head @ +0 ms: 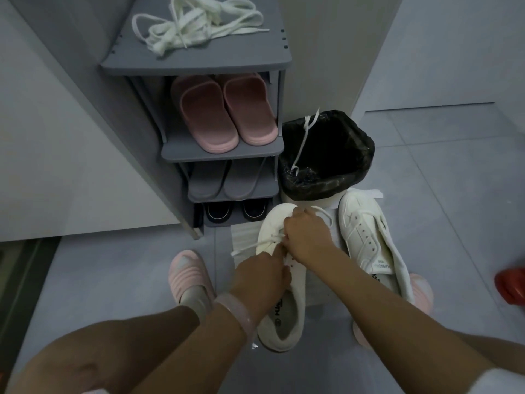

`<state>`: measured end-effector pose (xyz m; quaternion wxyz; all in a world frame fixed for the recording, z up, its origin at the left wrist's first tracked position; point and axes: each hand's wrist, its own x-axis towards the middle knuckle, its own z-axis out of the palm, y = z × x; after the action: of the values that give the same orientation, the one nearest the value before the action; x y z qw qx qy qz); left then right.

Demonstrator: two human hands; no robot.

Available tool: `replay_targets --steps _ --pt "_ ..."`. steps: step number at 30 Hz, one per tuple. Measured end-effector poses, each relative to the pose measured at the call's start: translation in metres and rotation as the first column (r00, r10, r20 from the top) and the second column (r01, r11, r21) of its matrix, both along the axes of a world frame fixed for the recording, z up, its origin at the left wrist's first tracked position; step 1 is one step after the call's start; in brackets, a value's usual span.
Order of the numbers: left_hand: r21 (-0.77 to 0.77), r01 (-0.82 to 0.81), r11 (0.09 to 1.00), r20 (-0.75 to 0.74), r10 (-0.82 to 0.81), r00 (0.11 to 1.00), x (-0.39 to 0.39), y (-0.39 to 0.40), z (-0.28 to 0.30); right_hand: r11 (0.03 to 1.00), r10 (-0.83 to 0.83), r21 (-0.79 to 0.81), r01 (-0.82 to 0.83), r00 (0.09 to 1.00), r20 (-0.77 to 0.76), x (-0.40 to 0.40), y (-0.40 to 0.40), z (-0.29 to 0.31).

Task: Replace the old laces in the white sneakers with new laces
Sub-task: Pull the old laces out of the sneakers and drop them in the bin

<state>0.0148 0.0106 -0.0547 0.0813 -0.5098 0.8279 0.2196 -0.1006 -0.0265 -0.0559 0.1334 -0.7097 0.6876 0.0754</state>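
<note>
Two white sneakers stand on the floor in front of me. Over the left sneaker [279, 305] my left hand [260, 275] pinches its lace [247, 248] near the eyelets, and my right hand [305, 234] grips the lace further toward the toe. The right sneaker [369, 240] lies beside it with most eyelets bare and one lace across its toe end. A heap of white laces [196, 22] rests on top of the grey shoe rack [199, 62]. One white lace [305, 140] hangs into the black-lined bin [326, 155].
The rack holds pink slippers [224, 112], grey slippers [227, 179] and dark shoes [235, 213] on lower shelves. My feet in pink slippers [190, 275] flank the sneakers. A red object [511, 284] lies at the right edge. White paper [244, 237] lies under the sneakers.
</note>
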Motion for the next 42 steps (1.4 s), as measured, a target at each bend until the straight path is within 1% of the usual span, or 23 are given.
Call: replay_targets --steps 2,3,5,8,10,12,13,15,17,19,21,22,23,25,28,31,34,35,36,38,39,41,42 --pt "0.001 0.043 0.999 0.059 -0.043 0.997 -0.001 0.000 -0.001 0.993 -0.120 0.037 0.115 0.977 0.175 -0.003 -0.004 -0.003" --pt "0.013 0.059 0.998 0.075 -0.059 0.995 -0.001 0.000 -0.002 0.973 -0.232 0.081 0.217 0.917 0.326 -0.006 -0.005 -0.004" --pt "0.057 0.067 0.996 0.099 -0.073 0.992 -0.002 -0.001 -0.002 0.884 -0.467 0.288 0.369 0.664 0.584 -0.009 -0.004 0.000" --pt "0.114 0.066 0.991 0.124 -0.080 0.989 -0.001 -0.003 -0.001 0.714 -0.661 0.510 0.480 0.222 0.717 -0.010 -0.007 0.023" --pt "0.121 0.068 0.990 0.112 -0.082 0.990 -0.001 -0.001 -0.002 0.670 -0.593 0.580 0.463 -0.137 0.794 -0.018 -0.016 0.056" --pt "0.133 0.060 0.989 0.094 -0.073 0.993 -0.002 0.000 -0.004 0.732 -0.363 0.563 0.383 -0.480 0.799 -0.034 -0.020 0.099" --pt "0.133 0.058 0.989 0.083 -0.070 0.994 -0.003 -0.001 -0.006 0.784 -0.245 0.505 0.362 -0.567 0.786 -0.042 -0.019 0.120" --pt "0.130 0.063 0.990 0.066 -0.072 0.995 -0.004 -0.001 -0.007 0.859 -0.099 0.377 0.346 -0.611 0.785 -0.048 -0.011 0.140" --pt "0.127 0.060 0.990 0.048 -0.067 0.997 -0.003 0.000 -0.005 0.900 -0.078 0.309 0.308 -0.582 0.809 -0.049 -0.004 0.132" --pt "0.098 0.030 0.995 0.010 -0.032 0.999 -0.002 0.001 0.000 0.909 -0.140 0.281 0.309 -0.409 0.902 -0.048 0.000 0.117" --pt "0.046 -0.071 0.996 -0.062 0.074 0.995 -0.004 -0.003 0.008 0.889 -0.184 0.139 0.437 0.061 0.981 -0.049 0.003 0.110" --pt "0.005 -0.139 0.990 -0.107 0.138 0.985 -0.005 -0.007 0.012 0.874 -0.180 0.024 0.486 0.278 0.944 -0.050 0.005 0.109" --pt "-0.032 -0.202 0.979 -0.158 0.194 0.968 -0.006 -0.012 0.015 0.861 -0.155 -0.072 0.504 0.394 0.906 -0.049 0.007 0.110" --pt "-0.056 -0.293 0.955 -0.274 0.267 0.924 -0.009 -0.019 0.019 0.823 -0.099 -0.143 0.550 0.387 0.917 -0.048 0.011 0.116" --pt "-0.054 -0.318 0.947 -0.391 0.273 0.879 -0.017 -0.020 0.025 0.823 0.004 -0.115 0.557 0.197 0.980 -0.050 0.017 0.136" --pt "0.001 -0.334 0.943 -0.509 0.288 0.811 -0.025 -0.019 0.027 0.913 0.015 -0.052 0.405 0.093 0.996 -0.045 0.023 0.143" --pt "0.143 -0.340 0.929 -0.569 0.358 0.740 -0.026 -0.029 0.022 0.963 -0.086 0.097 0.249 -0.056 0.995 -0.044 0.023 0.135" --pt "0.161 -0.336 0.928 -0.560 0.366 0.743 -0.026 -0.032 0.021 0.962 -0.121 0.129 0.241 -0.050 0.991 -0.046 0.022 0.130" --pt "0.183 -0.354 0.917 -0.565 0.393 0.726 -0.026 -0.033 0.022 0.952 -0.143 0.123 0.279 0.053 0.988 -0.050 0.020 0.122" --pt "0.272 -0.457 0.847 -0.620 0.518 0.590 -0.023 -0.035 0.025 0.915 -0.171 -0.029 0.403 0.450 0.877 -0.061 0.014 0.098" --pt "0.329 -0.506 0.797 -0.650 0.580 0.491 -0.021 -0.038 0.027 0.903 -0.172 -0.119 0.412 0.602 0.780 -0.065 0.013 0.083" --pt "0.371 -0.544 0.752 -0.680 0.620 0.392 -0.018 -0.042 0.026 0.917 -0.170 -0.182 0.355 0.761 0.626 -0.070 0.016 0.053" --pt "0.357 -0.535 0.765 -0.674 0.608 0.420 -0.017 -0.043 0.026 0.935 -0.171 -0.168 0.313 0.812 0.558 -0.070 0.018 0.038"
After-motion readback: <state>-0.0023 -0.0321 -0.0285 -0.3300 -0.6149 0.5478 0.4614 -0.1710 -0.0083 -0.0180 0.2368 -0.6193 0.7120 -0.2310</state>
